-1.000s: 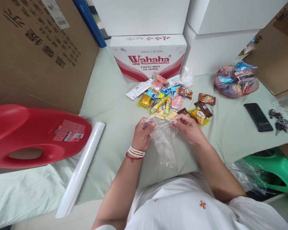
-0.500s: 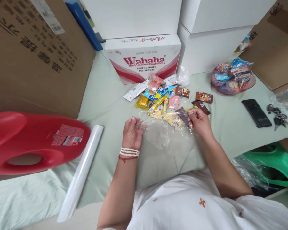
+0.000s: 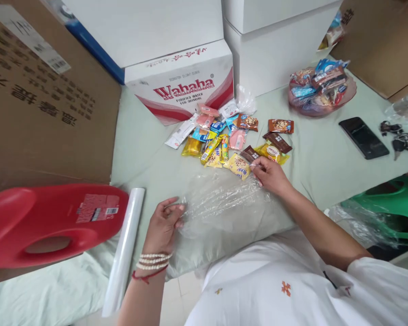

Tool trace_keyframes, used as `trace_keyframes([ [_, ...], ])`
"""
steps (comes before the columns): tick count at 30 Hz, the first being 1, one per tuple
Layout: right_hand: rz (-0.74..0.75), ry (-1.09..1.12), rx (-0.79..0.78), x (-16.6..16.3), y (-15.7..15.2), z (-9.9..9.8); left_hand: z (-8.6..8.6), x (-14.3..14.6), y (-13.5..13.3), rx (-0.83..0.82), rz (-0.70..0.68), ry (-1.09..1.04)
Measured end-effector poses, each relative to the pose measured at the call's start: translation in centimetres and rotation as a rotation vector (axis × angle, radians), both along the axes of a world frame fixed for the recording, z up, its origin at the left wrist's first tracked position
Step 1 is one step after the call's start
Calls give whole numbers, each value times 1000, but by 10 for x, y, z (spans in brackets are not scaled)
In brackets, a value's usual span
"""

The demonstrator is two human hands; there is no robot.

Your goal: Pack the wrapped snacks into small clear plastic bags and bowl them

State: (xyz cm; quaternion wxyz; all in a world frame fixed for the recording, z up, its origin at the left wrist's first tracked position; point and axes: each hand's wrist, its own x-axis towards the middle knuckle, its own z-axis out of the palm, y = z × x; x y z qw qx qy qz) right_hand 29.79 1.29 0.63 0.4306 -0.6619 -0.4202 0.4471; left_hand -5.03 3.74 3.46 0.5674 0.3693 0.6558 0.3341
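Observation:
A clear plastic bag (image 3: 214, 203) is stretched between my two hands, low over the green cloth. My left hand (image 3: 165, 217), with a beaded bracelet and red cord at the wrist, pinches its left side. The fingers of my right hand (image 3: 267, 174) are closed on the bag's right side, just in front of the snacks. Beyond the bag lies a pile of small wrapped snacks. Nearest the right hand are a cream-yellow packet (image 3: 238, 166), a dark brown packet (image 3: 250, 154) and a yellow packet (image 3: 272, 152). A pink packet (image 3: 237, 139) lies farther back.
Behind the pile stands a Wahaha water carton (image 3: 187, 86). A pink bowl (image 3: 321, 106) of snacks, a black phone (image 3: 363, 138) and keys (image 3: 399, 140) are at right. On the left are a red jug (image 3: 102, 199), a clear film roll (image 3: 127, 249) and a large cardboard box (image 3: 51, 117).
My left hand has moved left and nearer my body, spreading the bag wider. My right hand has shifted slightly left, and the yellow packet behind it is now uncovered. The camera view has turned.

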Motion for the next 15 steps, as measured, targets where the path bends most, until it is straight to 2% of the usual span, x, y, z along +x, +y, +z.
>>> trace_keyframes([
  [3,32,-175,35,-9,2,-4,-2,-17,-14,226,130,406],
  [5,38,-300,66,-12,6,-4,2,-16,-22,479,136,721],
  [7,62,-397,90,-12,9,-2,6,-4,-28,743,-36,901],
  [9,92,-462,99,-10,9,0,4,14,-31,876,-356,928],
  [10,106,-492,99,-7,7,1,-1,22,-32,872,-522,932],
  [12,146,-559,85,3,-1,3,-14,34,-34,784,-760,988],
  [15,259,-586,-1,27,-16,9,-38,35,-43,657,-894,1108],
])
